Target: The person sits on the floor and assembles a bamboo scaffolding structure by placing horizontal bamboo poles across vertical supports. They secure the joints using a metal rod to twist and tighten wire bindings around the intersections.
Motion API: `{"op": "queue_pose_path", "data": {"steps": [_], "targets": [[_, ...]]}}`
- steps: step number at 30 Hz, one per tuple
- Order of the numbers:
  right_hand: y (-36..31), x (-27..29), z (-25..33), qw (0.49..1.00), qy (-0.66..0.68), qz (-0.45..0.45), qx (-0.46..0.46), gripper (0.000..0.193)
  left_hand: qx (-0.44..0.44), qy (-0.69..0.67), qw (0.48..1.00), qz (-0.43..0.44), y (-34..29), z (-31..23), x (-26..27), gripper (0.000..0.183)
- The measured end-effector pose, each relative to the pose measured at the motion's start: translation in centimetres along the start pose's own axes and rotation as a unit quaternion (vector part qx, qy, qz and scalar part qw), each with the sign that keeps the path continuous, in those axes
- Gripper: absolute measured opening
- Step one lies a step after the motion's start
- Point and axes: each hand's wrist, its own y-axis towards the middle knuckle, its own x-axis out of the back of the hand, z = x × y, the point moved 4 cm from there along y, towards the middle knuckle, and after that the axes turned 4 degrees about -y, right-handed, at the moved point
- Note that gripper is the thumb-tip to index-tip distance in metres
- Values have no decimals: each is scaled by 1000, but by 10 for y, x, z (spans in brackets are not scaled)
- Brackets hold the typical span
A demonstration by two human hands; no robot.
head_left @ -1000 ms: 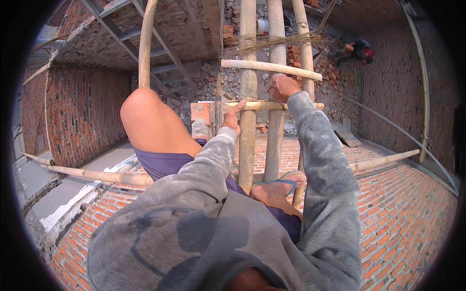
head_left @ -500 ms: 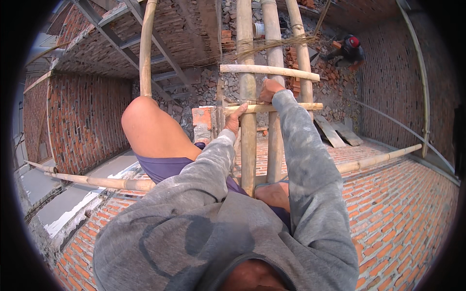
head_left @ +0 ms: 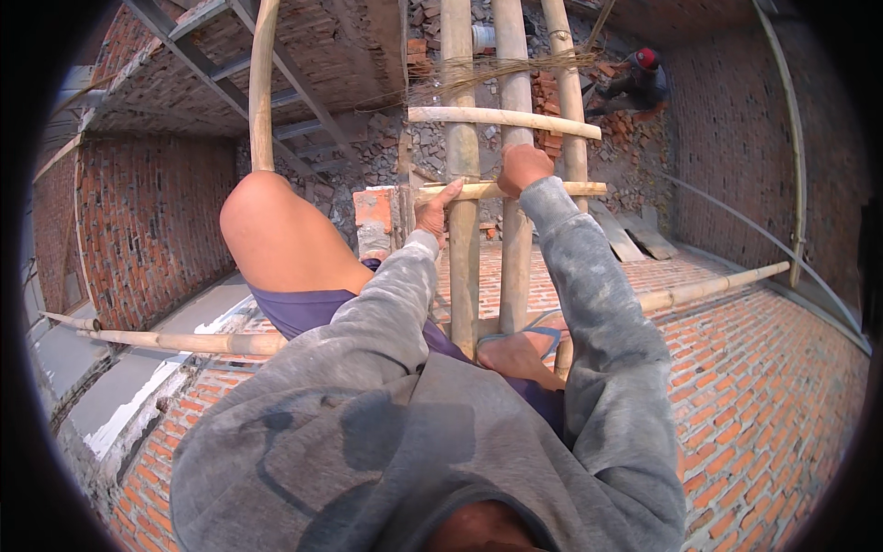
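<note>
My left hand [head_left: 432,213] grips the left part of a split bamboo crosspiece [head_left: 480,190], thumb resting on top and fingers partly hidden below. This crosspiece lies over two upright-looking bamboo poles, the left pole [head_left: 464,244] and the middle pole [head_left: 514,276]. On the middle pole, where the crosspiece crosses it, my right hand [head_left: 525,170] is closed in a fist; whatever it holds is hidden. A second, slightly curved bamboo strip [head_left: 501,117] spans the poles farther out. Beyond it, a bundle of thin ties [head_left: 487,74] lies across them.
A third bamboo pole [head_left: 575,161] runs at the right. Far below, a person in a red cap [head_left: 644,78] bends near stacked bricks [head_left: 549,101] and rubble. A ladder [head_left: 248,69] slants at upper left. My sandalled foot [head_left: 520,352] rests beside the poles, above a brick wall [head_left: 736,368].
My right hand has shifted down the middle pole onto the crosspiece. My left hand keeps its hold. My sandalled foot shows more, and the whole view has shifted slightly.
</note>
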Motion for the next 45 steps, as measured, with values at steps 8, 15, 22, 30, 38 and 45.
{"op": "queue_pose_path", "data": {"steps": [8,15,22,30,38,45], "targets": [[-71,-77,41,943,294,-152,-29,21,59,-7,998,30,10,-5,7,66],[-87,-65,53,970,69,-139,186,14,63,57,996,13,9,-22,6,65],[-91,-89,74,940,322,-107,27,24,113,35,993,11,12,-21,5,69],[-100,-124,77,947,186,-217,149,22,113,27,993,-1,-5,-33,-3,66],[-117,-124,91,955,-7,-217,203,19,99,92,988,-80,-2,-34,5,76],[-106,-158,106,961,-49,-219,161,19,73,104,986,-105,-4,-35,7,65]]}}
